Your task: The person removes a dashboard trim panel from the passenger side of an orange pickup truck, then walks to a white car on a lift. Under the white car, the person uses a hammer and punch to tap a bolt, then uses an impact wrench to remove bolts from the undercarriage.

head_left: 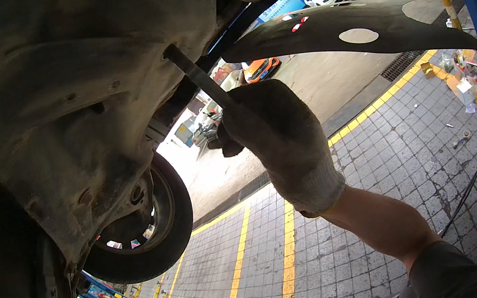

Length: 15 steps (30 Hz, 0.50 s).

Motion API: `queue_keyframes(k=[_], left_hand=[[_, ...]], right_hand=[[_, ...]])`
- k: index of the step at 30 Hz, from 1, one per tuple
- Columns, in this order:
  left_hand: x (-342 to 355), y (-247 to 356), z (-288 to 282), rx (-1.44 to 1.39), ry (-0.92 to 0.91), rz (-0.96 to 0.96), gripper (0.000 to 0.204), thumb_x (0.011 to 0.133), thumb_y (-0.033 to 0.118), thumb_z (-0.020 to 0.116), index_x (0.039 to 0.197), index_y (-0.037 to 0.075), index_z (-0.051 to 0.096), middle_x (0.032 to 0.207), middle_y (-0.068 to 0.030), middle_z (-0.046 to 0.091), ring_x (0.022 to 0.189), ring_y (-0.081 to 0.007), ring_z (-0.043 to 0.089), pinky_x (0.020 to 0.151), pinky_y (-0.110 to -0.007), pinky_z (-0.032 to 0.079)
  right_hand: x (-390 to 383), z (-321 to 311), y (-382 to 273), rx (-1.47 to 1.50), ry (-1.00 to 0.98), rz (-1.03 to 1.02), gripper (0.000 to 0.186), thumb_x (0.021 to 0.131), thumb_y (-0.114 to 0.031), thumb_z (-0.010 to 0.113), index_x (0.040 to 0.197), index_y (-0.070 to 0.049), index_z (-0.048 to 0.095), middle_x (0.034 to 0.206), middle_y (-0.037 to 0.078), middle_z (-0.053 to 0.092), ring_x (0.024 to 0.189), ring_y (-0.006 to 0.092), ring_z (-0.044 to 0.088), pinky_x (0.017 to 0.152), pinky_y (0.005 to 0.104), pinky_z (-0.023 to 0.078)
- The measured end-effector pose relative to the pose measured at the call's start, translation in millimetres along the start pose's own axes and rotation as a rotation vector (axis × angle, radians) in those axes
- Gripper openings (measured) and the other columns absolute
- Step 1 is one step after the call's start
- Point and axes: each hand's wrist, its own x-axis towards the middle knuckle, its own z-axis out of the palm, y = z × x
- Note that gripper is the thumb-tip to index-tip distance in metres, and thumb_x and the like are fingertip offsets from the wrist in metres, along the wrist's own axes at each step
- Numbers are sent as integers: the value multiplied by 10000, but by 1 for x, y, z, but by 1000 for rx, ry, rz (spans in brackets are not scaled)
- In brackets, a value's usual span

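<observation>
A gloved right hand (282, 141), fingers (226, 143) curled snugly around a dark flat bar (198, 76), holds it up to a car's underside (70, 115).

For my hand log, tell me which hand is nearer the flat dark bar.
Right: the gloved right hand holds the flat dark bar by its lower end; the left hand is out of view.

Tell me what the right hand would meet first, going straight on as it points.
Likely the underbody: the tool in the right hand points at it and may be touching; depth is unclear.
</observation>
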Motion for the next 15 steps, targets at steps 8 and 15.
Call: queue_keyframes(k=[8,15], left_hand=[[32,-2,-9,-43,-30,68,492,1028,447,641,1267,33,759,1101,-148,786,990,-222,741,913,-387,572],[-1,213,-216,-345,306,955,370,1117,229,481,1278,-16,706,1209,-156,752,1160,-241,693,1016,-404,541]], right_hand=[[16,9,-1,118,53,206,270,1134,-279,601,1243,-35,559,956,56,641,832,142,713,790,330,674],[38,16,-1,-717,-120,-269,244,1119,-192,574,1281,-10,568,947,82,584,746,144,636,647,324,642]])
